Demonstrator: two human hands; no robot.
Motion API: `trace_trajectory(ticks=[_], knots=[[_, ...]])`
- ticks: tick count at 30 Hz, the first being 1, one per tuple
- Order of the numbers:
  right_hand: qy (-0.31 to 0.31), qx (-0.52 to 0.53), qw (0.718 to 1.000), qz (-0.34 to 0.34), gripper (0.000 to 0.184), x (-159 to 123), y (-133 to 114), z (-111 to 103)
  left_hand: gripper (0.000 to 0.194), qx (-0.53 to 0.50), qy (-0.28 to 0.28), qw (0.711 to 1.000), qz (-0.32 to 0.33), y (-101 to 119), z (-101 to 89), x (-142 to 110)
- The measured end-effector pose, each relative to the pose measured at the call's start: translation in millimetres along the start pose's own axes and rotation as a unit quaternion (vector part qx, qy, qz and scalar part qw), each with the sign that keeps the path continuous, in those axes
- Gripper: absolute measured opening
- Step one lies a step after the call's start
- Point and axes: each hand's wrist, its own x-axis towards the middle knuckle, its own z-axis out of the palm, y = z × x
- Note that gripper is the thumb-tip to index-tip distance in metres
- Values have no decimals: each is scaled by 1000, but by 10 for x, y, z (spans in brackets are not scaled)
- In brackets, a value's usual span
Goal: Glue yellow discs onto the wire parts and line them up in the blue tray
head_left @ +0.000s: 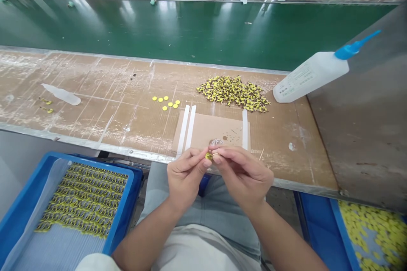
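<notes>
A small yellow part (209,156) is pinched at the fingertips of my left hand (186,178) and my right hand (241,173), and my fingers hide most of it. Both hands hover over the near edge of the bench, just in front of a cardboard sheet (211,131) edged by white strips (245,129). A small round metallic piece (216,142) lies on the cardboard right behind my fingers. Farther back sit several flat yellow discs (165,102) and a heap of small yellow-and-brown pieces (233,93).
A white glue bottle (310,77) with a blue nozzle lies on the bench at right. Blue trays of yellow parts (95,163) and discs (341,228) flank my lap. Beyond a green belt (190,29), co-workers' hands work at another bench.
</notes>
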Motion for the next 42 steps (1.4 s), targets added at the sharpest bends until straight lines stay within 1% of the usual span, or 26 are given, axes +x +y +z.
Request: trace_trajectory(ticks=[3,6,8,11,15,23,26,29,31,33,35,38,42], knots=[[10,-2,1000,6,34,-17,11,14,22,-8,-2,1000,-17,1,3,7],[18,-1,1000,17,33,-17,-14,21,22,-16,-25,999,-19,12,-1,3],[23,3,999,37,27,-10,-43,18,24,-9,-36,999,-11,18,-10,-8],[28,8,997,73,18,-3,-80,9,28,18,-35,999,7,23,-19,-23],[27,7,994,101,15,-3,-87,-4,27,42,-24,998,31,28,-3,-27],[18,6,996,84,21,38,-59,2,25,38,8,999,23,35,37,-19],[21,20,994,105,17,37,-62,3,24,45,7,999,18,61,37,1],[26,37,991,128,14,24,-55,-4,23,56,-11,998,15,94,37,33],[27,38,990,130,14,16,-45,-11,22,51,-21,998,3,101,33,47],[26,36,991,129,15,10,-37,-19,24,33,-19,999,-12,90,26,49],[21,37,990,133,14,8,-36,-25,25,17,-4,1000,-18,67,15,40],[20,32,990,135,15,10,-47,-29,26,22,17,1000,2,39,0,24],[19,17,993,112,18,14,-49,-32,23,57,21,997,44,43,-6,14]])
